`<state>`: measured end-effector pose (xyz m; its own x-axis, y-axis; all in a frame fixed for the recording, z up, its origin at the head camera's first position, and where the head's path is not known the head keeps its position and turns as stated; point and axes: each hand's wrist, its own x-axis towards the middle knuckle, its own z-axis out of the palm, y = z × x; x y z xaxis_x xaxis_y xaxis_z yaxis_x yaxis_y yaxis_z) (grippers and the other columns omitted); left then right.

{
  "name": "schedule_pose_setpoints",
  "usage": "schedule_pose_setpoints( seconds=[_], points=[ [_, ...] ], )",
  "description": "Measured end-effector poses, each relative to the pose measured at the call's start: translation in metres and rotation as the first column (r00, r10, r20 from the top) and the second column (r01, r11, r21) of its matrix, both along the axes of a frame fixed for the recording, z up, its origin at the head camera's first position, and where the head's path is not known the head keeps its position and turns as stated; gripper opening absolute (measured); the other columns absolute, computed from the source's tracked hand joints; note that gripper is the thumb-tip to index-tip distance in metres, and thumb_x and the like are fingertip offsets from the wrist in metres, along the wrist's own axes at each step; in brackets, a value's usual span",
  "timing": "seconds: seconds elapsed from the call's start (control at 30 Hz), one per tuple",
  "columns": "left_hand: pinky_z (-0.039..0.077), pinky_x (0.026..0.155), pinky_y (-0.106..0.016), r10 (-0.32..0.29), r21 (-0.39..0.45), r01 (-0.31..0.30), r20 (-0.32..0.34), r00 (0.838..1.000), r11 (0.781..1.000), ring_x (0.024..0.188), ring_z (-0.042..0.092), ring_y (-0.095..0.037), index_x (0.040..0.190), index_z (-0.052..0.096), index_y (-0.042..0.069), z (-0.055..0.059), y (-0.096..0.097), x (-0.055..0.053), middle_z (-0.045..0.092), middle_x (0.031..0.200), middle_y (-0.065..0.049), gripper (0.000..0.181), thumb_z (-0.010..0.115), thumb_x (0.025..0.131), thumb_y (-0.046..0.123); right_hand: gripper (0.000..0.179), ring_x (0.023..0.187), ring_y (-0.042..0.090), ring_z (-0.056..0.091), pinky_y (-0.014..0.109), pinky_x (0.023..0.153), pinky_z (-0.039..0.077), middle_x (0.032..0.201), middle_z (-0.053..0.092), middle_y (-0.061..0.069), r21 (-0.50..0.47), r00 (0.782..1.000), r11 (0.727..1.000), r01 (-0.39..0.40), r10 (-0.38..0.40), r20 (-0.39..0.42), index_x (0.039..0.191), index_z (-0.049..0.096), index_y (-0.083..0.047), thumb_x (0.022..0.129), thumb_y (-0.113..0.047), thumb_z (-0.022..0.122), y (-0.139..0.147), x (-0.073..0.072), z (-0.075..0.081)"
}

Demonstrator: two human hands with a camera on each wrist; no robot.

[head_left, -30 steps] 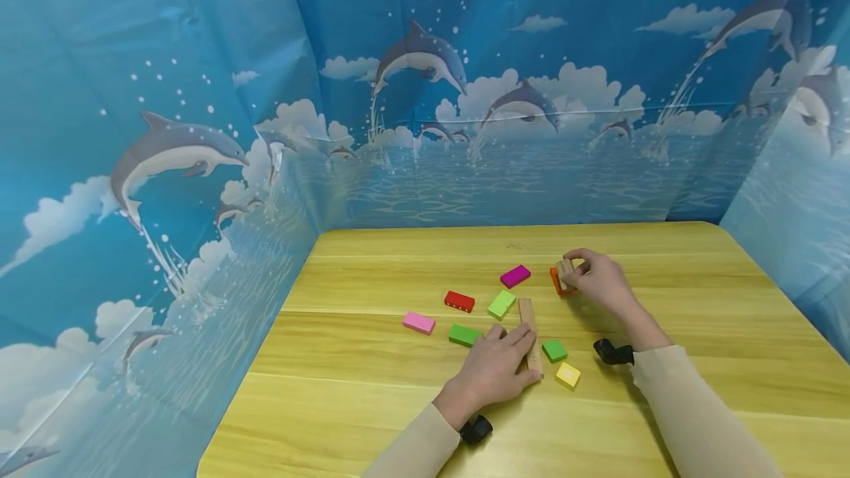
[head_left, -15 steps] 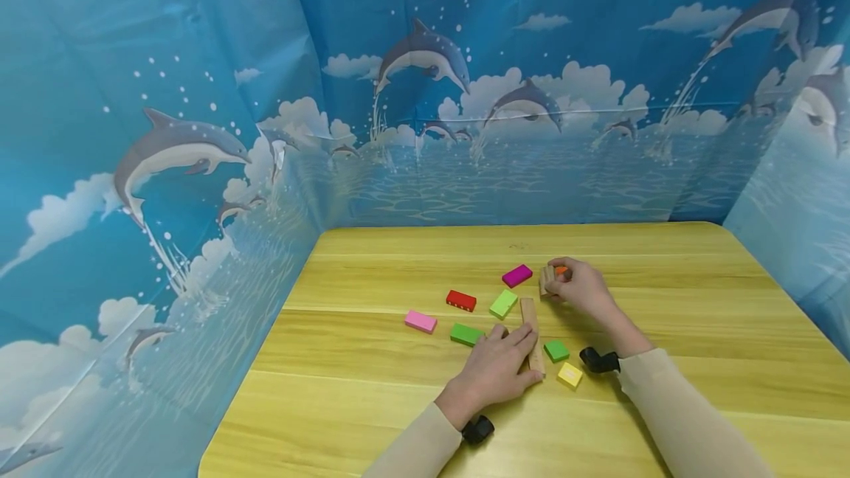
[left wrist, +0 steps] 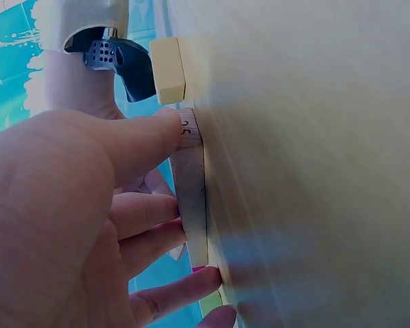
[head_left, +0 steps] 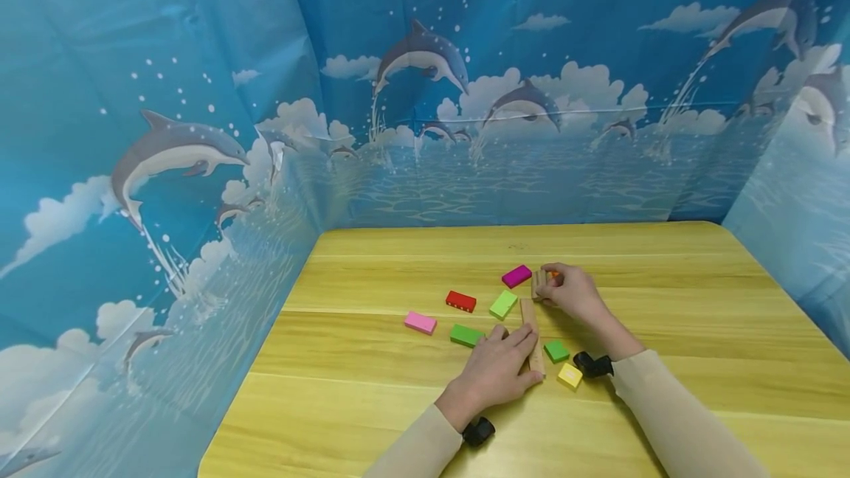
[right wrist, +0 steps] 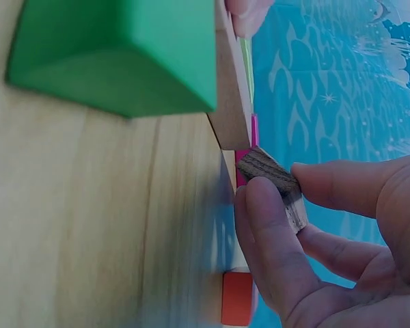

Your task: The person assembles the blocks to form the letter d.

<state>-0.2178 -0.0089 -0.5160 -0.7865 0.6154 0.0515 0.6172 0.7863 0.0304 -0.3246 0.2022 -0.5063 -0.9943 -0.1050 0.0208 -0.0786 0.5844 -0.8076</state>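
My left hand rests on a long pale wooden strip, its fingers fairly straight along it and the thumb at the near end. In the left wrist view, printed digits show on the wooden strip beside the thumb. Farther out, my right hand pinches a small brown wooden block between thumb and fingers, just past the strip's far end. A ridged dark face of that wooden block appears in the right wrist view. An orange block is partly hidden behind the right fingers.
Left of the strip lie magenta, red, lime, pink and green blocks. Right of it are a small green block and a yellow block. A dolphin-print curtain surrounds the table.
My right hand has moved left with the small wooden block, away from the orange block and toward the strip's far end. The left hand stays on the strip.
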Motion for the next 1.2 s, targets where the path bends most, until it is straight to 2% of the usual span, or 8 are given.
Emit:
schedule_pose_setpoints(
  seconds=[0.33, 0.7, 1.07, 1.2],
  points=[
    [0.047, 0.099, -0.051, -0.004, -0.006, 0.004, 0.013, 1.000, 1.000, 0.135, 0.042, -0.020, 0.157, 0.038, 0.025, 0.001, -0.002, 0.000, 0.032, 0.162, 0.009, 0.070, 0.047, 0.099, 0.062, 0.057, 0.078, 0.025, 0.066, 0.033, 0.068, 0.058, 0.094, 0.062, 0.017, -0.039, 0.998, 0.999, -0.020, 0.022, 0.053, 0.146, 0.045, 0.007, 0.096, -0.012, 0.068, -0.003, -0.005, -0.004],
    [0.047, 0.099, -0.049, -0.007, -0.013, 0.007, 0.011, 1.000, 1.000, 0.135, 0.042, -0.020, 0.158, 0.037, 0.026, -0.001, -0.001, -0.001, 0.030, 0.162, 0.009, 0.070, 0.046, 0.099, 0.063, 0.055, 0.075, 0.021, 0.071, 0.035, 0.070, 0.058, 0.099, 0.068, 0.017, -0.023, 0.997, 0.999, -0.030, 0.032, 0.076, 0.144, 0.046, 0.009, 0.097, -0.011, 0.066, -0.011, -0.013, -0.004],
    [0.048, 0.098, -0.049, -0.009, -0.010, 0.009, 0.009, 1.000, 1.000, 0.134, 0.042, -0.020, 0.158, 0.037, 0.026, -0.004, -0.001, -0.002, 0.031, 0.162, 0.010, 0.070, 0.046, 0.099, 0.063, 0.055, 0.073, 0.018, 0.069, 0.034, 0.067, 0.058, 0.101, 0.068, 0.018, 0.033, 0.994, 0.998, -0.054, 0.050, 0.101, 0.144, 0.046, 0.009, 0.097, -0.012, 0.066, -0.019, -0.016, -0.003],
    [0.048, 0.098, -0.049, -0.004, -0.008, 0.005, 0.010, 1.000, 1.000, 0.135, 0.042, -0.020, 0.158, 0.037, 0.026, -0.003, -0.001, -0.001, 0.031, 0.162, 0.010, 0.070, 0.046, 0.099, 0.063, 0.054, 0.066, 0.018, 0.066, 0.034, 0.060, 0.056, 0.095, 0.069, 0.015, 0.089, 0.995, 0.994, -0.070, 0.063, 0.080, 0.143, 0.047, 0.010, 0.097, -0.012, 0.066, -0.020, -0.015, -0.002]
  ],
)
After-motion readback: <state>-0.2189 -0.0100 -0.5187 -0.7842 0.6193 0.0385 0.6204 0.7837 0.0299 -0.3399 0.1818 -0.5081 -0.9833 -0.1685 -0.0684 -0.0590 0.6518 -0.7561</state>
